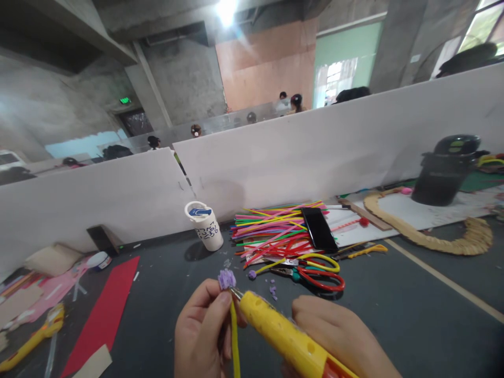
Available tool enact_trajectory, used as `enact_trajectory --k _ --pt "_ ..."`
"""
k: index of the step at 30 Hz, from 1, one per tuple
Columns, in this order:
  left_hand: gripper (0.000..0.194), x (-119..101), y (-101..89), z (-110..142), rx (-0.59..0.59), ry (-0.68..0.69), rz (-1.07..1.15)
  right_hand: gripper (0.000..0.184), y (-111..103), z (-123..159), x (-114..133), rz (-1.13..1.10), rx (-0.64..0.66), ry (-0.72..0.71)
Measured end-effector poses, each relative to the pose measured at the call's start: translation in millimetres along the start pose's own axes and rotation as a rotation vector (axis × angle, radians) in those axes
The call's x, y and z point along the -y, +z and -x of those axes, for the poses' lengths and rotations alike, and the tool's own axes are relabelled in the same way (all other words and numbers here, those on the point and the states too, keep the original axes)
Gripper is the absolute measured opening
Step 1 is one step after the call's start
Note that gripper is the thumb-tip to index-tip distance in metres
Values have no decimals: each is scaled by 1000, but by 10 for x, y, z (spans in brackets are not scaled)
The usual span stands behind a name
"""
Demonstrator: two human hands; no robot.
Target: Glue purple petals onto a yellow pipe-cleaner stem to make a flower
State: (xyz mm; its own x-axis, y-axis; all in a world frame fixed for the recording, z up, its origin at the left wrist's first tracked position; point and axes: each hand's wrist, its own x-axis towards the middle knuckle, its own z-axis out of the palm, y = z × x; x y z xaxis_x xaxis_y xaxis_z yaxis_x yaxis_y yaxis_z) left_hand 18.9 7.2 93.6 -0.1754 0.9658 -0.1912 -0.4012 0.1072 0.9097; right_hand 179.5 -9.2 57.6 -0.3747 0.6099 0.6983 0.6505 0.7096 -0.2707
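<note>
Low in the centre of the head view, my left hand [205, 325] pinches a yellow pipe cleaner [235, 341] just under a crumbly purple tuft [227, 279] at its top. My right hand [334, 333] is closed around a yellow hot glue gun [281, 328]. Its metal nozzle points left and meets the underside of the tuft, as far as I can see. Beyond my hands lies another yellow stem with a small purple ball [252, 274] on its end. A few purple crumbs [273, 289] are scattered on the dark table.
Behind my hands are red-handled scissors [322, 279], bundled coloured pipe cleaners [271, 231], a phone [319, 230] and a white cup [205, 226]. Red card [104, 315] and another yellow glue gun [37, 336] lie left. A black bin [443, 173] stands right, before a white partition [315, 152].
</note>
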Motion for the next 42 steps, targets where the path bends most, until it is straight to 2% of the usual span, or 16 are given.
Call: enact_trajectory --k 10,17,22,27,31,33,35,37,40,42 --pt "19 -1 6 1 31 9 28 37 -25 -19 15 -12 -18 5" --pt "25 -24 22 9 5 3 -26 35 -31 -21 22 -5 -15 16" --pt "26 -42 23 -2 12 25 -32 30 -39 13 25 -49 74 111" --pt "25 -85 -57 -69 25 46 -49 21 -94 -9 -15 -77 100 229" --pt "31 -129 -117 -117 122 3 -94 11 -129 -92 -72 -271 268 407" --pt "31 -154 -135 -132 126 18 -91 7 -60 -103 -111 -317 364 439" --pt "30 -178 -155 -144 112 23 -73 16 105 -69 -144 -312 472 417" --pt "26 -196 -179 -152 98 22 -49 26 350 1 -150 -259 669 354" --pt "22 -197 -205 -158 96 27 -48 28 734 118 -84 -239 754 315" --pt "21 -182 -206 -164 124 23 -90 28 904 163 -28 -215 778 299"
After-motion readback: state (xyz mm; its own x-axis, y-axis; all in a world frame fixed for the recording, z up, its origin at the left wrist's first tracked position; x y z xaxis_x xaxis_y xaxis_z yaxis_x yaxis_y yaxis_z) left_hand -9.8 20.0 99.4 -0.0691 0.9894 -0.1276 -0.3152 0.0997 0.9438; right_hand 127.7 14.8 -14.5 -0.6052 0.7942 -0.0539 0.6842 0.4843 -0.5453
